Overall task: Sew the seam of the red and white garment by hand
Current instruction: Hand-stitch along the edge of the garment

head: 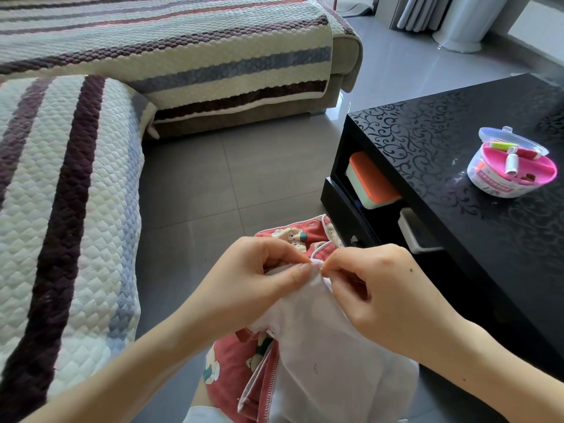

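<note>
garment (pixel 308 325) held over lap, near centre | left hand (pixel 259 270) fingers clamped on seam fold, kept taut | right hand (pixel 375 282) fingertips pinched together at seam; needle cannot be discerned

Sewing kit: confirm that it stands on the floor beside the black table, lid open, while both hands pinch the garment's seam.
Wrong on one point: the head view shows the sewing kit on top of the black table, not on the floor. Its lid is open, and the left hand and right hand pinch the seam of the garment.
</note>
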The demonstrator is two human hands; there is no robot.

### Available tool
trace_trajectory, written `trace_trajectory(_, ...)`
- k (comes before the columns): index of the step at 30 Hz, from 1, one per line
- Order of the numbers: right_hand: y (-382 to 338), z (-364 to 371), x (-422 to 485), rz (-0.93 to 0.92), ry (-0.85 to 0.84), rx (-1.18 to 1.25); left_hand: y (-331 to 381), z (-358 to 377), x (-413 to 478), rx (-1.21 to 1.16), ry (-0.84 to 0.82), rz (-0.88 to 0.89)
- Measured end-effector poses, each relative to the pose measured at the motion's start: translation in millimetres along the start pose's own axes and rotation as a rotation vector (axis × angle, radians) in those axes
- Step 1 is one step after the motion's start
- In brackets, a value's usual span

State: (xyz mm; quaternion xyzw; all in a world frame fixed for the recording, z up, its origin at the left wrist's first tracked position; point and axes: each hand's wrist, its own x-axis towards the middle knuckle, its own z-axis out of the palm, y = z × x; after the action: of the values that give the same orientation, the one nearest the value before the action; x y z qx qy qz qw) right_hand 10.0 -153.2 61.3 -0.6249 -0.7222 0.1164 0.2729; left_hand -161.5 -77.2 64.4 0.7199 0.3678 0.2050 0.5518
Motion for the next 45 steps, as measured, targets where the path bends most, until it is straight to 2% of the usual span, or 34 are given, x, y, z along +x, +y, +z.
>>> trace_trajectory(10, 5.3, -6.5, -4.5, 0.017, -0.009, 0.17, 1.5, -0.9, -0.2, -0.071, -0.003, -0.11)
trace_trajectory(22, 10.6, -7.1, -1.8, 0.22, -0.113, 0.789, 2.1, -7.4, -1.1, -0.344, -0.163, -0.208)
trace_trajectory(30, 8.2, -3.2, -2.5, 0.23, -0.14, 1.064, 5.5, -6.8, -0.8, -0.474, -0.277, -0.238)
trace_trajectory(32, 7.4, 1.5, -2.9, 0.185, -0.13, 1.007, 5.1, -5.7, -0.3, -0.46, -0.27, -0.233)
trace_trajectory(38, 25.2, 0.3, -8.7, 0.088, -0.042, 0.507, 1.4, -6.2, -0.7, -0.416, -0.188, -0.231)
trace_trajectory(40, 28.0, -1.5, -10.4, 0.057, -0.029, 0.48, 2.6, -4.2, -1.0, -0.425, -0.179, -0.236)
trace_trajectory(45, 17.0, 5.9, -6.0, 0.036, 0.081, 0.587, 5.6, 8.2, 5.5, -0.395, -0.132, -0.202)
